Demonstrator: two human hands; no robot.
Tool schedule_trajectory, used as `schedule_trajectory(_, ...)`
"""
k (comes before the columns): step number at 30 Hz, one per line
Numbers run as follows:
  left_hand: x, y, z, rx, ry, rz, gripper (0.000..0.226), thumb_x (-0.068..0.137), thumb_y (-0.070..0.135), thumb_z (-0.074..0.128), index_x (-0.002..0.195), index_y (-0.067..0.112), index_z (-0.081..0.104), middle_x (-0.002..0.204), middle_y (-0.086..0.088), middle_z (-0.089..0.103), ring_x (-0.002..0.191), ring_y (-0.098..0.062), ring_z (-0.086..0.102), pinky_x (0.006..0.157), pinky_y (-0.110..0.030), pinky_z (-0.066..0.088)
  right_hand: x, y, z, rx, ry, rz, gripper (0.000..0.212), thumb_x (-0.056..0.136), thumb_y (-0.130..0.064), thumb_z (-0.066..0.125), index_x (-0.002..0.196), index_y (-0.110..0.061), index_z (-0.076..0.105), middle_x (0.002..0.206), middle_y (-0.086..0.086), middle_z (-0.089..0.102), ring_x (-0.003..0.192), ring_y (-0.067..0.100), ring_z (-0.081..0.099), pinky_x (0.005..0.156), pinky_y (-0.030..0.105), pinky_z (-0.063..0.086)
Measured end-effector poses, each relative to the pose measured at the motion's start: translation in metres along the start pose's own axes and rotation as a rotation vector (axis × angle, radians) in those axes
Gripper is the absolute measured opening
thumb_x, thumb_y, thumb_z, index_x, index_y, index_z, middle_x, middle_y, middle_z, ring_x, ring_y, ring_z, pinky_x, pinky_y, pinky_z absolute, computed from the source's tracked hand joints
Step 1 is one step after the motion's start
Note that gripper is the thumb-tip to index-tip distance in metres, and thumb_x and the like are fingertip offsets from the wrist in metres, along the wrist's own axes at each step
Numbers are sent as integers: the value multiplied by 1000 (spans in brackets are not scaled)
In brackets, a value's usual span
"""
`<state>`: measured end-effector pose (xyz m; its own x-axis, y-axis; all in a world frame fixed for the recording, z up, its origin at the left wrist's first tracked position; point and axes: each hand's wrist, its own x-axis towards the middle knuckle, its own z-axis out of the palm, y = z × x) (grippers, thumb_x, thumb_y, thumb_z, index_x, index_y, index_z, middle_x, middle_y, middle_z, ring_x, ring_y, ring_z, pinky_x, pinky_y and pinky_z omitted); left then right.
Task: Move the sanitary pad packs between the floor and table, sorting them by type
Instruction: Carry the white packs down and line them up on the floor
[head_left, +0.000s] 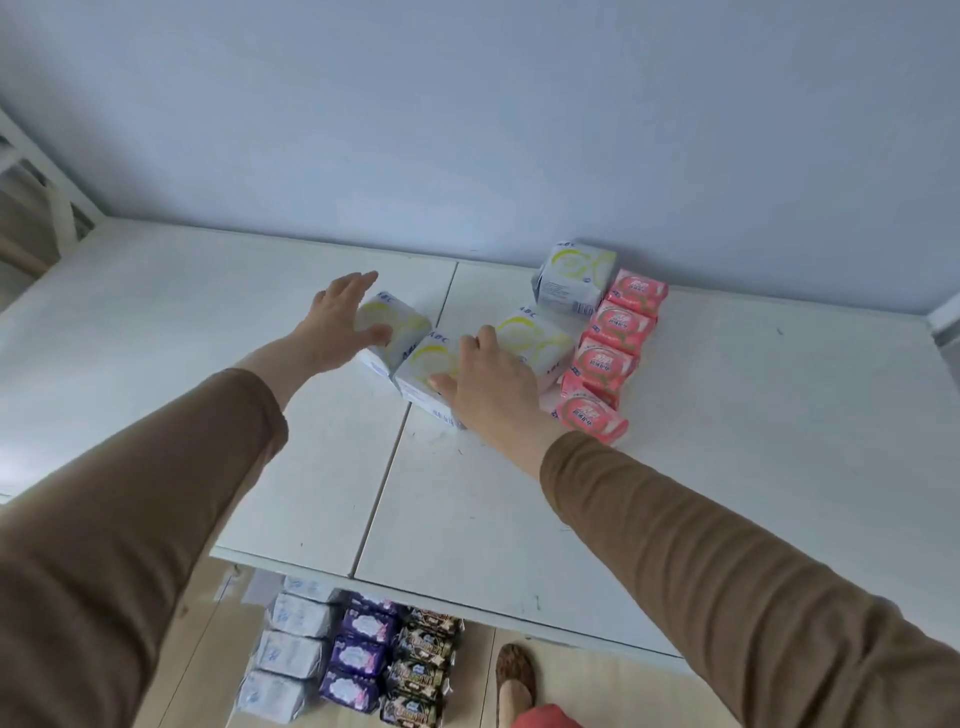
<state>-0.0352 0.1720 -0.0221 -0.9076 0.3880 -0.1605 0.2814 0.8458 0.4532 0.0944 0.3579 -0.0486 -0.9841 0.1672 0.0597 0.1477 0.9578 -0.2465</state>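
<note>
White table against a pale wall. On it, four white-and-yellow packs: leftmost pack, second pack touching it on the right, third pack further right, fourth pack at the back near the wall, tilted up on its edge.

Pink packs: one row of five, running from the wall toward the table's front, just right of the white-and-yellow ones; the third pack touches the row.

Left hand: fingers straight and spread, lying over the leftmost pack's top and left side. Wide; not curled around it.

Right hand: fingers extended over the gap between second and third packs, thumb on the second pack's top. Whether it grips either pack, cannot tell.

Both arms in brown sleeves.

Floor, below the table's front edge: three columns of packs side by side, pale blue packs, purple packs, dark packs. A slippered foot stands right of them.
</note>
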Motion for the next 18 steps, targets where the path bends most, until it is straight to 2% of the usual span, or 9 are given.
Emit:
schedule_trajectory(4, 11, -3, -12, -10, -177, 73, 109, 77, 38, 81, 156, 40, 6, 160, 8, 17, 142, -17, 30, 114, -33, 27, -1, 4, 1, -39, 19, -60, 64, 84, -66, 59, 115, -12, 44, 112, 6, 49, 91, 29, 64, 64, 34, 36)
schedule_trajectory(7, 9, -5, -21, 98, -239, 88, 132, 63, 48, 88, 148, 53, -12, 158, 17, 14, 136, -17, 37, 112, -41, 34, -8, 0, -3, 7, 8, -92, 77, 72, -69, 69, 117, -14, 39, 111, 6, 52, 99, 28, 61, 68, 34, 40)
schedule_trajectory(9, 3, -10, -26, 186, -297, 87, 142, 55, 52, 90, 141, 59, -23, 155, 19, 15, 131, -18, 41, 107, -43, 39, -13, -5, -5, 51, -40, -92, 86, 64, -68, 75, 120, -14, 37, 111, 6, 53, 107, 28, 57, 80, 37, 46)
schedule_trajectory(11, -7, -18, -28, 276, -351, 75, 145, 52, 53, 90, 140, 61, -24, 152, 19, 22, 129, -17, 42, 104, -42, 41, -18, -9, -6, 33, -93, -95, 96, 60, -68, 78, 127, -13, 35, 114, 6, 54, 115, 30, 51, 94, 39, 46)
schedule_trajectory(12, -14, -22, -27, 321, -346, 72, 142, 52, 53, 89, 144, 57, -19, 149, 16, 27, 128, -18, 43, 103, -43, 42, -22, -12, -6, 19, -112, -96, 102, 60, -67, 79, 133, -13, 34, 116, 7, 55, 119, 31, 48, 99, 40, 43)
schedule_trajectory(14, -28, -29, -24, 368, -280, 88, 126, 55, 52, 88, 152, 42, 8, 138, 15, 34, 122, -22, 50, 97, -44, 47, -30, -18, -6, 10, -130, -87, 104, 63, -61, 81, 142, -15, 32, 120, 9, 55, 123, 34, 43, 98, 39, 40)
schedule_trajectory(16, -46, -36, -21, 326, -193, 135, 96, 59, 43, 88, 140, 32, 37, 122, 12, 39, 106, -24, 57, 87, -42, 51, -41, -25, -7, 66, -148, -71, 87, 69, -52, 79, 138, -16, 39, 123, 9, 52, 117, 33, 44, 89, 36, 39)
schedule_trajectory(18, -69, -44, -18, 242, -119, 163, 73, 63, 35, 87, 123, 30, 47, 111, 9, 41, 94, -25, 57, 77, -39, 50, -54, -28, -9, 255, -212, -23, 73, 75, -39, 78, 136, -18, 44, 125, 10, 47, 112, 33, 49, 88, 36, 40)
